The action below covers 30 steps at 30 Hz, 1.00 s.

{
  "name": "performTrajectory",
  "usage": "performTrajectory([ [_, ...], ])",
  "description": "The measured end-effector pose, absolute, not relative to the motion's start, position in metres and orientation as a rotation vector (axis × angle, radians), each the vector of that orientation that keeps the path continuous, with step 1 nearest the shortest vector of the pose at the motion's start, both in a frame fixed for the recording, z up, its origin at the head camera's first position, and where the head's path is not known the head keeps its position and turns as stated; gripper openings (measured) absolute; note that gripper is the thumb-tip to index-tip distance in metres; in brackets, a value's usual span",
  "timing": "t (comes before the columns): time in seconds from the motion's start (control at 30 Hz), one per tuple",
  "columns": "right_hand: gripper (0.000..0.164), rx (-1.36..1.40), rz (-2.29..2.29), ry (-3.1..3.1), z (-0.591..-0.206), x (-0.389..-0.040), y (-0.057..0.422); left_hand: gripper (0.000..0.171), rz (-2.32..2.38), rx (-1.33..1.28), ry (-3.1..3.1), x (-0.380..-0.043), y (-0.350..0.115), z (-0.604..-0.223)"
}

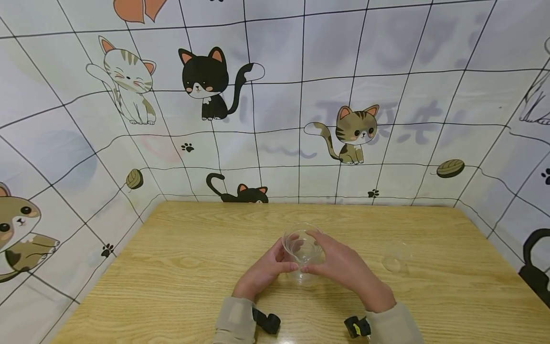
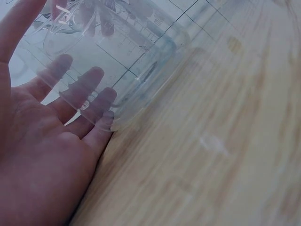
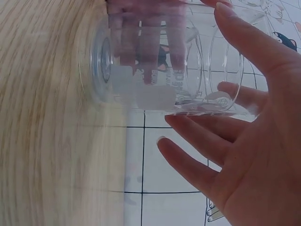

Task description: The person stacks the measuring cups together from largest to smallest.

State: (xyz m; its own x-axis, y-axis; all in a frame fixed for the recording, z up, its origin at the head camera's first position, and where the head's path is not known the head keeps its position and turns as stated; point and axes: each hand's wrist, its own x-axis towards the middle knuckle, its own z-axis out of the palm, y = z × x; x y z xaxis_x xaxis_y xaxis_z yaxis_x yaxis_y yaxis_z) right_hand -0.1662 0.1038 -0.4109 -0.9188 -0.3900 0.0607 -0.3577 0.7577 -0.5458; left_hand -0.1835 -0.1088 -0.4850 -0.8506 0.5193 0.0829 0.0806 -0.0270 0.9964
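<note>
A clear glass beaker (image 1: 302, 255) with printed markings stands upright on the wooden table, between both hands. A second, smaller round glass outline shows inside its upper part in the right wrist view. My left hand (image 1: 265, 268) wraps the beaker's left side, thumb in front; in the left wrist view its fingers (image 2: 96, 77) lie along the glass. From the right, my right hand (image 1: 343, 263) curves round the upper part near the rim, its thumb close to the left thumb. Some right fingers (image 3: 188, 162) spread away from the wall.
Another small clear glass vessel (image 1: 397, 258), faint against the wood, is on the table (image 1: 180, 267) to the right. A white cloth (image 1: 275, 110) with a grid and cartoon cats encloses the back and sides. Dark wrist cameras (image 1: 267, 321) are strapped at both cuffs.
</note>
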Motion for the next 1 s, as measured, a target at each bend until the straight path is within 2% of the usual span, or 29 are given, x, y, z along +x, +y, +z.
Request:
performTrajectory([
  [0.17,0.082,-0.76,-0.941,2.844,-0.411,-0.167,0.11,0.067,1.953,0.607,1.929,-0.183,-0.109,-0.484],
  [0.33,0.085,-0.881,-0.983,2.752,-0.408,-0.168,0.12,0.066,1.956,0.607,1.928,-0.183,-0.108,-0.483],
  [0.57,0.088,-0.803,-1.191,2.657,-0.402,-0.171,0.145,0.067,1.961,0.582,1.923,-0.183,-0.107,-0.482],
  [0.73,0.08,-0.762,-1.259,2.761,-0.402,-0.175,0.163,0.069,1.966,0.582,1.914,-0.183,-0.107,-0.482],
  [1.0,0.072,-0.521,-1.17,2.962,-0.401,-0.178,0.193,0.068,1.968,0.597,1.918,-0.183,-0.107,-0.484],
])
